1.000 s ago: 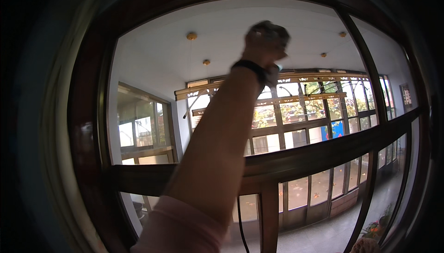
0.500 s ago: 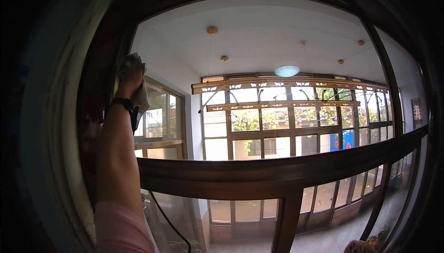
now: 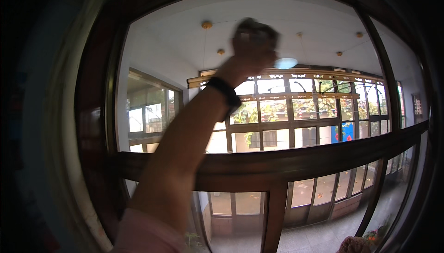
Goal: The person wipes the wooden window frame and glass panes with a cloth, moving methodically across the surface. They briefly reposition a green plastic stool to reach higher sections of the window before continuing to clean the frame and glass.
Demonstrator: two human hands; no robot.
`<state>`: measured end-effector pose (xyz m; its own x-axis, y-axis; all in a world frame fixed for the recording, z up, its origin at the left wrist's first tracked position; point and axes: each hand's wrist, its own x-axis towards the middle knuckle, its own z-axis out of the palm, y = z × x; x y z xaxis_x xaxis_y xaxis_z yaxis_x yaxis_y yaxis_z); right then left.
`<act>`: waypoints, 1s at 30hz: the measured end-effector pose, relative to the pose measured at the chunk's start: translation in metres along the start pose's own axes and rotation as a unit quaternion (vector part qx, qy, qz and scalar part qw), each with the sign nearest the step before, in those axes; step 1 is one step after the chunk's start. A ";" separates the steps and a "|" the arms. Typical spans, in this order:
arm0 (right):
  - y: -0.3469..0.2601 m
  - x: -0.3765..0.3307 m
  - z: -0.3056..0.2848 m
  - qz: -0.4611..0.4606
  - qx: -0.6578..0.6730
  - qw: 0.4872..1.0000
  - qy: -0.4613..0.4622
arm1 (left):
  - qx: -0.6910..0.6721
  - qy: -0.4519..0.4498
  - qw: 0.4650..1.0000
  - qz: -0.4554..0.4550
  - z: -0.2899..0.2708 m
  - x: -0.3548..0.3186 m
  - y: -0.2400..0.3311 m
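Note:
My left hand [image 3: 252,52] is raised in front of the upper window pane [image 3: 162,45], left of its middle. Its fingers are closed round a crumpled cloth [image 3: 252,27], which looks dark and smeared by motion. The fist seems to be at the glass, though the blur hides the exact contact. A dark band [image 3: 225,93] circles the wrist, and a pink sleeve [image 3: 148,232] covers the upper arm. My right hand is out of sight.
Dark brown crossbar [image 3: 259,163] and a post [image 3: 277,216] divide the window. Through the glass appear a golden ceiling drying rack [image 3: 370,84], a round lamp [image 3: 286,63] and gridded windows. A reddish-brown knobbly thing [image 3: 354,244] shows at the bottom right.
My left hand has swept right with the cloth, from the pane's left edge toward its upper middle. The view has shifted slightly.

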<state>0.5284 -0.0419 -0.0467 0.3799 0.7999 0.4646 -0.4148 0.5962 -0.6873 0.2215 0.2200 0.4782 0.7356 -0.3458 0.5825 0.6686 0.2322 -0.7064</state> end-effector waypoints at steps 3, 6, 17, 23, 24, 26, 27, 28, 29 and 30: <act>-0.002 -0.003 -0.009 0.002 0.003 1.000 -0.007 | -0.040 -0.059 0.995 0.068 -0.021 0.040 0.091; 0.002 -0.009 -0.017 -0.001 0.005 1.000 -0.006 | -0.273 -0.194 0.941 -0.049 -0.045 0.052 0.147; -0.027 -0.042 0.007 0.017 0.037 0.999 -0.020 | -0.197 -0.349 0.879 -0.258 -0.077 -0.073 -0.041; -0.032 -0.054 0.042 0.063 0.035 0.997 -0.021 | 0.026 -0.284 0.949 -0.131 -0.106 -0.234 -0.202; -0.029 -0.057 0.045 0.063 0.020 0.998 -0.016 | 0.024 -0.281 0.945 -0.166 -0.112 -0.262 -0.216; -0.022 -0.061 0.047 0.065 -0.011 0.998 -0.002 | 0.034 -0.278 0.937 -0.211 -0.131 -0.312 -0.238; -0.016 -0.061 0.049 0.036 -0.059 0.998 0.006 | 0.100 -0.269 0.946 -0.154 -0.141 -0.335 -0.247; -0.012 -0.064 0.048 0.049 -0.053 0.997 -0.005 | 0.133 -0.261 0.947 -0.132 -0.142 -0.349 -0.248; -0.008 -0.063 0.048 0.061 -0.046 0.997 -0.017 | 0.104 -0.199 0.966 -0.130 -0.146 -0.358 -0.249; -0.004 -0.063 0.047 0.074 -0.038 0.996 -0.031 | 0.040 -0.187 0.960 -0.205 -0.150 -0.363 -0.249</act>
<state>0.4673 -0.0915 -0.0475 0.2665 0.8828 0.3869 -0.3987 0.4664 -0.7896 -0.2285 0.1515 0.3818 0.3871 -0.0763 0.9189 0.9054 0.2200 -0.3632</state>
